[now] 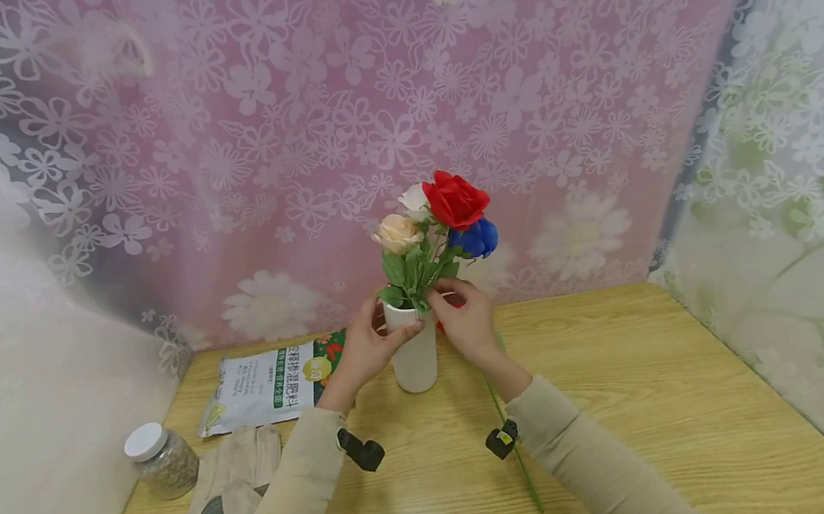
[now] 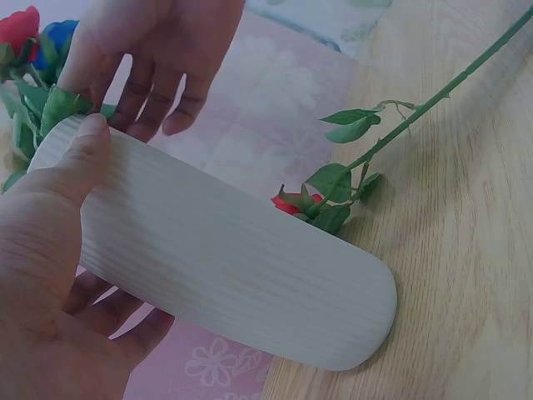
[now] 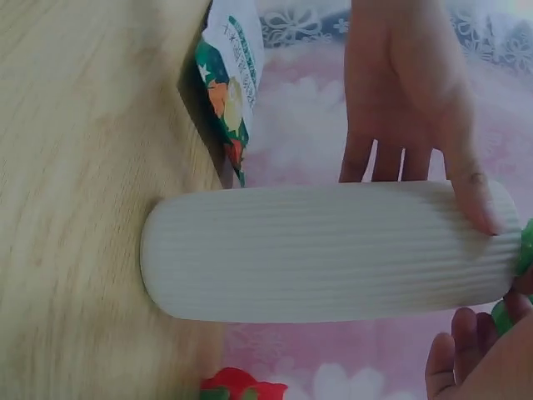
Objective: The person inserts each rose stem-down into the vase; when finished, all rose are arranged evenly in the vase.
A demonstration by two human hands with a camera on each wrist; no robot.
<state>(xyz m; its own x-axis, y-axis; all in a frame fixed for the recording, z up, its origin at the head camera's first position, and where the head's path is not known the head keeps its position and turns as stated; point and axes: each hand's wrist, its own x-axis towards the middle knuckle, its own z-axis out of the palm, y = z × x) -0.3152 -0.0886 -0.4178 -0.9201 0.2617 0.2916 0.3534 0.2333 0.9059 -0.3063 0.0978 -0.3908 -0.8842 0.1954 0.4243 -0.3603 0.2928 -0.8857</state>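
A white ribbed vase [image 1: 416, 363] stands upright on the table and holds a red rose [image 1: 455, 200], a blue rose [image 1: 476, 238], a peach rose [image 1: 398, 233] and a white rose [image 1: 414, 200]. My left hand [image 1: 372, 347] grips the vase near its top, thumb across the front in the left wrist view. At the rim's right side, my right hand [image 1: 472, 323] pinches among the leaves and stems with thumb and forefinger; leaves partly hide the fingertips. Beside the vase lies another red rose [image 2: 293, 200], its long green stem [image 1: 522, 463] running toward me.
Left of the vase lies a printed fertilizer bag [image 1: 263, 387]. A white-lidded jar [image 1: 166, 465] of small grains stands at the table's left edge, next to beige work gloves [image 1: 234, 468]. Behind the table hangs a pink flowered curtain [image 1: 338, 131].
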